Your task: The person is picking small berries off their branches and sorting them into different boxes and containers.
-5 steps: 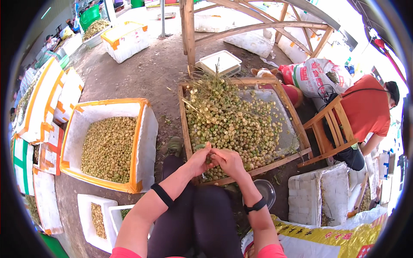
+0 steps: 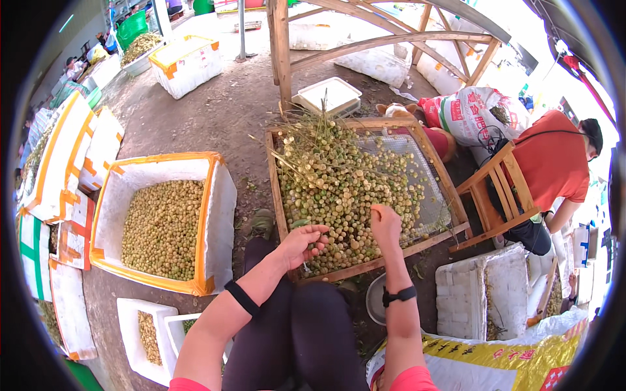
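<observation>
A heap of small round yellow-green fruits, some on thin stalks, lies on a wood-framed mesh tray before me. Over the tray's near left corner is my left hand, palm turned up and fingers curled in; what lies in them is too small to name. A green leaf shows just beyond its fingertips. My right hand is apart from it, above the near right of the heap, with fingers pressed together; anything between them is hidden. Black bands circle both my forearms.
To the left, a foam box edged with orange tape holds loose fruits. Smaller white boxes stand nearer me. At right, a person in a red shirt bends beside a wooden chair. A metal bowl lies below the tray.
My hands were together over the tray's near edge. The right hand has moved away to the right and farther out over the heap; the left stays nearly in place.
</observation>
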A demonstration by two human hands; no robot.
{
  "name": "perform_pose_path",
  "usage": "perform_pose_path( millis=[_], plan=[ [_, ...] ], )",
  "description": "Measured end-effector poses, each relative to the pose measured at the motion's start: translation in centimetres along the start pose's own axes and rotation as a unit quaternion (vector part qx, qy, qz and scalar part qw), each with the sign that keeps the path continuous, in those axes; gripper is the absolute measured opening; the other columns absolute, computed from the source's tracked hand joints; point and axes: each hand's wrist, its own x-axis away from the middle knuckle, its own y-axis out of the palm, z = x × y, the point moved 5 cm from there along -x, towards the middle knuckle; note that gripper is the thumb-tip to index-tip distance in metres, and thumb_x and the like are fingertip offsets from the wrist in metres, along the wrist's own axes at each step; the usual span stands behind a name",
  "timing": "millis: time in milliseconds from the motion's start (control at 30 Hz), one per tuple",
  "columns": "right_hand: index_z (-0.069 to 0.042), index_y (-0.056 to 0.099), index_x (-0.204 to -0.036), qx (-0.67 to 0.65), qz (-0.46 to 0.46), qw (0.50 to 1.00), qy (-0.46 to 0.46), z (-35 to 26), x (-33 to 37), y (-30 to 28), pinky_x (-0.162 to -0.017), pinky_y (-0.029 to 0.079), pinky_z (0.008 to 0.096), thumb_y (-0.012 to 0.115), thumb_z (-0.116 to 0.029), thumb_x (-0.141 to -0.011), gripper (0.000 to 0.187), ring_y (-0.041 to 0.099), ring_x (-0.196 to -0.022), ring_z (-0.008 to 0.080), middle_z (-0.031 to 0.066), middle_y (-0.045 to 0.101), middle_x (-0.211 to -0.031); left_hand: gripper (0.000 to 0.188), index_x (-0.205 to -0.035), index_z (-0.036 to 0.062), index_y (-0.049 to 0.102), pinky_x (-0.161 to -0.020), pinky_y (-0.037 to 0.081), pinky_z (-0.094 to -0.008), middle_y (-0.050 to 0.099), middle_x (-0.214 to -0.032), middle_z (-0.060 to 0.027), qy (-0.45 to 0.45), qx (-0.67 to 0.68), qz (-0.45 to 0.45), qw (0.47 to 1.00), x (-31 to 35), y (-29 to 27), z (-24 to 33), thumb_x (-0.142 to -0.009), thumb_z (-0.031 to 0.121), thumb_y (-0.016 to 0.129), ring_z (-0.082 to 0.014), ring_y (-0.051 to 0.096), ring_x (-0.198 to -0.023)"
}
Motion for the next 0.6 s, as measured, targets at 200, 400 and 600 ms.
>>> perform_pose_path(
  millis=[200,400,600],
  plan=[
    [-0.006,0.061,-0.086,0.146,-0.146,0.974,0.089,2.9,-0.5,2.4,-0.069,0.045,0.0384,0.057,-0.017,-0.074,0.018,0.055,-0.081,0.0275,0.0132,0.058,-0.086,0.020,-0.104,0.0052,0.052,-0.051,0.044,-0.0194,0.057,-0.081,-0.0033,0.008,-0.005,-0.029,1.000,0.5,0.2,0.8,-0.087,0.007,0.040,-0.0077,0.052,-0.067],
    [-0.005,0.060,-0.073,0.176,-0.173,0.967,0.065,5.8,-1.1,2.0,-0.064,0.045,0.0407,0.055,-0.014,-0.070,0.011,0.057,-0.072,0.0307,0.0137,0.059,-0.073,0.021,-0.104,0.0065,0.053,-0.055,0.045,-0.0211,0.058,-0.084,-0.0040,0.014,-0.045,-0.036,0.998,0.2,1.8,0.7,-0.086,0.007,0.041,-0.0091,0.053,-0.069],
    [0.001,0.053,-0.074,0.176,-0.175,0.967,0.064,3.0,-1.1,3.2,-0.062,0.046,0.0409,0.051,-0.002,-0.070,0.006,0.054,-0.080,0.0325,0.0169,0.054,-0.082,0.019,-0.102,0.0073,0.052,-0.050,0.041,-0.0219,0.056,-0.081,-0.0033,0.034,-0.062,0.033,0.997,1.4,0.2,1.4,-0.084,0.010,0.045,-0.0095,0.050,-0.067]
  ],
)
